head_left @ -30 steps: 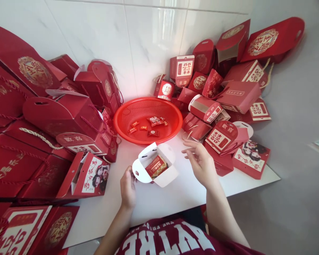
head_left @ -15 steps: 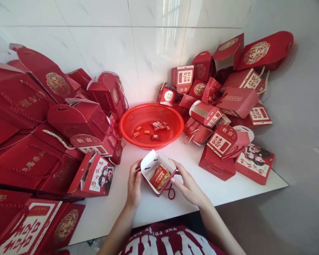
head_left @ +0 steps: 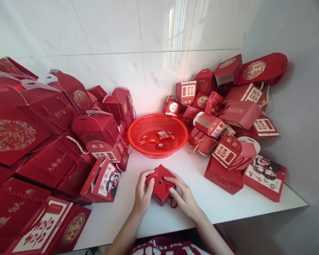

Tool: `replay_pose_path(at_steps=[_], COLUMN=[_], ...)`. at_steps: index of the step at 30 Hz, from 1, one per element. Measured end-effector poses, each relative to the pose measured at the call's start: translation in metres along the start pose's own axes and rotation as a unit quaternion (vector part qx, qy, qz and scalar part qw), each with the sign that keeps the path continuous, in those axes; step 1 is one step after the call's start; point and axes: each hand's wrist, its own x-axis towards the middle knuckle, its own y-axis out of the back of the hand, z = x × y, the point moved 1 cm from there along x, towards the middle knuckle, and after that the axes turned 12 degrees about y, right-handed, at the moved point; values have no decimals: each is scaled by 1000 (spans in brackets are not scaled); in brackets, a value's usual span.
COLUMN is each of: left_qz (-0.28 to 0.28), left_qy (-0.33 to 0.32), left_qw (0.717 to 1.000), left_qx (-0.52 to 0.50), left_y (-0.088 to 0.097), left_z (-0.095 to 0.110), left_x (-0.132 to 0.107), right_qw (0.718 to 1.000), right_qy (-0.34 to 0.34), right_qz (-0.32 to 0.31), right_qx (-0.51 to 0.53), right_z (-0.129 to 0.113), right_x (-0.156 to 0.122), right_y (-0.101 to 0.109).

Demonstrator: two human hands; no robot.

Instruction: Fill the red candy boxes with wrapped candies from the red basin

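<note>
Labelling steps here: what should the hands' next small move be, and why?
Probably press the top flaps of the small red box down and tuck them together: they lie folded over its top, and the left hand and right hand both touch it, from opposite sides.

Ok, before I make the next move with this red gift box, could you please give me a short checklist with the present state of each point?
1. Left hand on the red gift box: ok, thumb on top.
2. Right hand on the box: ok, fingers on the top flaps.
3. Flaps folded over the top: ok.
4. Flaps locked together: cannot tell.
5. Contents lying properly: cannot tell, the flaps hide them.
6. Box clear of the red plastic basket: ok, white tabletop shows between.
</note>
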Motion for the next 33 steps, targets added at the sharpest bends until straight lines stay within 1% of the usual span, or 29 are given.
replay_pose_path(at_steps=[2,4,7,9,11,13,14,16,19,21,23,25,27,29,31,32,33], left_qz=[-2,-3,-2,3,15,13,0,-43,-103,-118,-127,-142,-181,-251,-314,-327,-319], left_qy=[-20,-39,-50,-60,-79,-100,-111,-134,-142,-125,-102,-83,-73,-76,-86,-91,-95], left_qw=[997,989,975,962,939,909,894,871,852,848,848,850,851,847,843,847,856], left_qx=[75,145,217,268,335,405,434,471,493,501,504,500,488,463,428,410,395], left_y=[3,6,9,9,9,9,9,9,10,8,4,-1,-5,-6,-3,-1,1], left_z=[3,7,14,21,28,36,39,44,47,49,53,59,67,75,84,88,92], left_x=[2,4,3,0,-6,-13,-16,-21,-22,-19,-16,-13,-9,-6,-6,-7,-9], right_qw=[1000,998,993,992,994,995,995,994,989,983,977,975,975,977,980,981,981], right_qy=[10,2,-34,-37,-18,19,39,78,107,104,81,50,28,19,19,24,33], right_qz=[-24,-25,5,30,49,51,44,24,22,41,55,62,71,85,97,105,114], right_qx=[-16,-55,-112,-115,-100,-85,-80,-74,-99,-146,-189,-209,-210,-196,-172,-162,-156], right_z=[-2,-5,-8,-8,-7,-5,-5,-4,-3,-2,-1,1,4,8,12,12,12], right_x=[-1,-1,1,1,1,-1,-2,-4,-10,-15,-21,-27,-32,-36,-38,-39,-38], right_y=[-5,-13,-27,-34,-38,-40,-40,-41,-43,-46,-49,-51,-50,-44,-34,-28,-22])
